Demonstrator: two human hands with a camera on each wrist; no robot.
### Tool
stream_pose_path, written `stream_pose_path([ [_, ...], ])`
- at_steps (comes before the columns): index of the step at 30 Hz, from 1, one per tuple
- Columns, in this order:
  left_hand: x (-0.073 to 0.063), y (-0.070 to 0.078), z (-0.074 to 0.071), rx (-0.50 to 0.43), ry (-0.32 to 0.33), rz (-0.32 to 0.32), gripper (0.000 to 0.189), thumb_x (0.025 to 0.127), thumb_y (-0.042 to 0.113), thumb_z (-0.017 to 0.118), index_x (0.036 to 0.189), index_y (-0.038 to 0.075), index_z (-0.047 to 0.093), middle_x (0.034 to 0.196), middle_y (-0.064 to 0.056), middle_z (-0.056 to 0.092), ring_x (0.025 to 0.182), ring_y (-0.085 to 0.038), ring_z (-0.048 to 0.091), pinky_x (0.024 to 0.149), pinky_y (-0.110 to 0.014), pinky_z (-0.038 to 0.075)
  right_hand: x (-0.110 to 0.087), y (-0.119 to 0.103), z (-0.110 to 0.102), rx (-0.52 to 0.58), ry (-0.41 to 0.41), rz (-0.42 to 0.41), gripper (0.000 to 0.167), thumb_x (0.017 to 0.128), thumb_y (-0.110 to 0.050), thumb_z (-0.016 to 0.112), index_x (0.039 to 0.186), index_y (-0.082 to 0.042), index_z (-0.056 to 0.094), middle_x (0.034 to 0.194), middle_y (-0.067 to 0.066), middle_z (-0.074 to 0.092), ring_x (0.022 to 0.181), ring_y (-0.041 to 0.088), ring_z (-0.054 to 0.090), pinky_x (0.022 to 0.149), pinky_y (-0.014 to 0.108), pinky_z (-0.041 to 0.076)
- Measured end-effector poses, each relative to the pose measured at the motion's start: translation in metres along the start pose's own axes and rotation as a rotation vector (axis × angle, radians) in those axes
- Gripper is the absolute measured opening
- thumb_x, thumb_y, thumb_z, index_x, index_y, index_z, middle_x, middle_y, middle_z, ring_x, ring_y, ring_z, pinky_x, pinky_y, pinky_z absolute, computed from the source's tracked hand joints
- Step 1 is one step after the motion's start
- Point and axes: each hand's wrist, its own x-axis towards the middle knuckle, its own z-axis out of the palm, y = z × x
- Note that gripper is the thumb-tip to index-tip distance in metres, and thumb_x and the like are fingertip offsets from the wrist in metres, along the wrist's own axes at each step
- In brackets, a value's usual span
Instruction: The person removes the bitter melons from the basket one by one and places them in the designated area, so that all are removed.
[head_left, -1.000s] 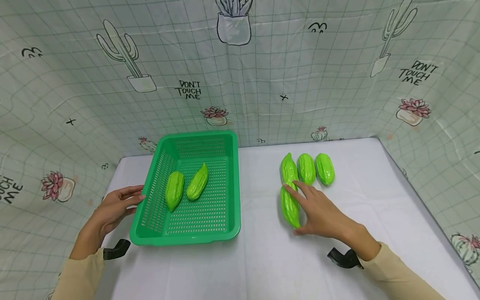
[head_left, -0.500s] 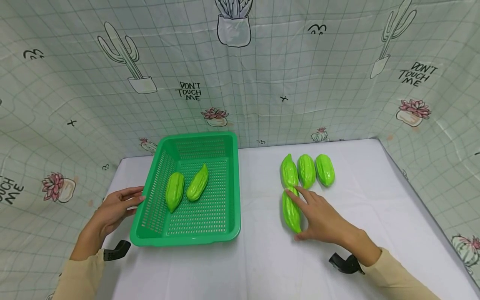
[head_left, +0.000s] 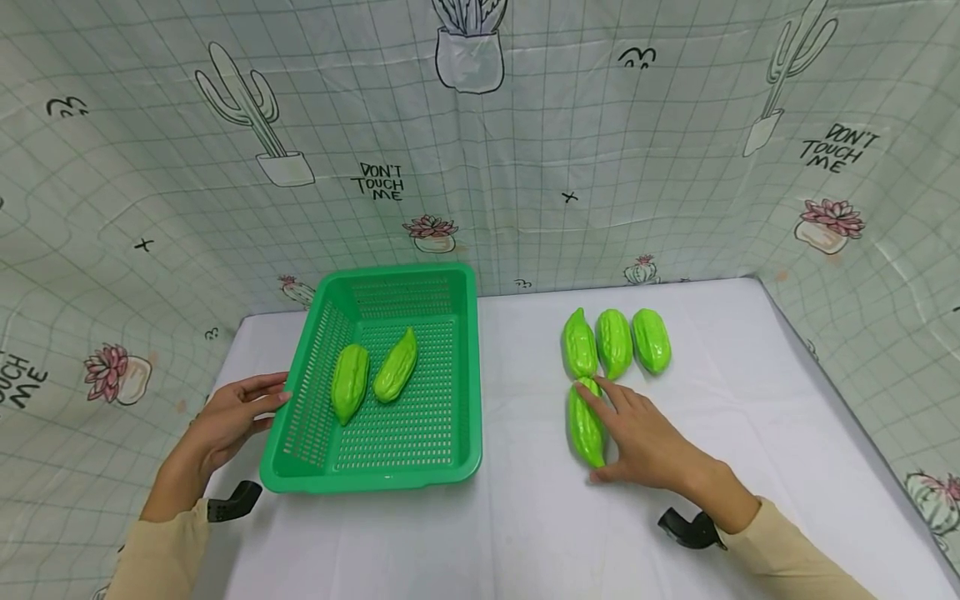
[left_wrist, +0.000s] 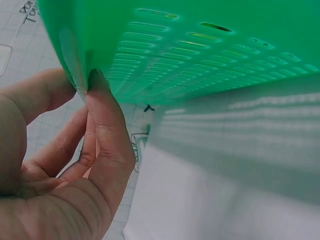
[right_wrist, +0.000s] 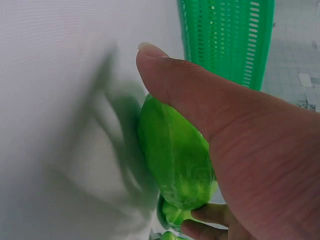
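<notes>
My left hand [head_left: 238, 417] pinches the left rim of a green plastic basket [head_left: 375, 481] between thumb and fingertips, plainly seen in the left wrist view. Inside the basket lie two bright green bitter gourds, one plumper [head_left: 349, 383] and one tapering to a point [head_left: 395, 365]. On the right, my right hand [head_left: 648, 437] spans another bitter gourd [head_left: 586, 425] lengthwise, thumb at its near end and fingertips at its far end. The right wrist view shows this gourd [right_wrist: 172, 150] low over the white cloth, partly hidden by the thumb.
Just beyond the right hand, three bitter gourds [head_left: 615, 343] lie side by side in a row. White cloth [head_left: 525, 533] covers the table. A grid-patterned curtain [head_left: 525, 150] with cactus drawings surrounds its back and sides.
My right hand and the gourd in it have shifted slightly toward me, away from the row behind. My left hand stays at the basket rim.
</notes>
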Motion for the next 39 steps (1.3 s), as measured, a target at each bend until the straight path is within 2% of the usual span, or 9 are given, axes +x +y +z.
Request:
stream_pose_path([
  [18, 0.000, 0.000, 0.000, -0.008, -0.007, -0.004, 0.066, 0.109, 0.016, 0.061, 0.159, -0.014, 0.030, 0.106, 0.021, 0.062, 0.090, 0.002, 0.066, 0.080, -0.020, 0.056, -0.005, 0.001, 0.001, 0.012, -0.026, -0.006, 0.127, 0.069, -0.050, 0.099, 0.163, -0.002, 0.030, 0.163, 0.032, 0.033, 0.144, 0.051, 0.041, 0.113, 0.067, 0.039],
  [31, -0.001, 0.000, -0.001, -0.006, -0.005, -0.005, 0.067, 0.110, 0.017, 0.061, 0.160, -0.013, 0.029, 0.107, 0.021, 0.061, 0.091, 0.002, 0.065, 0.081, -0.020, 0.055, 0.000, 0.004, -0.008, -0.017, 0.034, -0.048, 0.120, 0.074, -0.050, 0.096, 0.161, 0.001, 0.032, 0.162, 0.032, 0.035, 0.141, 0.051, 0.045, 0.112, 0.068, 0.039],
  [39, 0.000, -0.001, -0.001, -0.019, -0.007, -0.008, 0.066, 0.109, 0.016, 0.061, 0.160, -0.014, 0.030, 0.106, 0.021, 0.061, 0.090, 0.002, 0.066, 0.080, -0.020, 0.055, 0.006, 0.002, -0.018, -0.020, 0.038, -0.035, 0.114, 0.076, -0.048, 0.095, 0.160, 0.002, 0.036, 0.160, 0.032, 0.036, 0.141, 0.052, 0.044, 0.113, 0.067, 0.038],
])
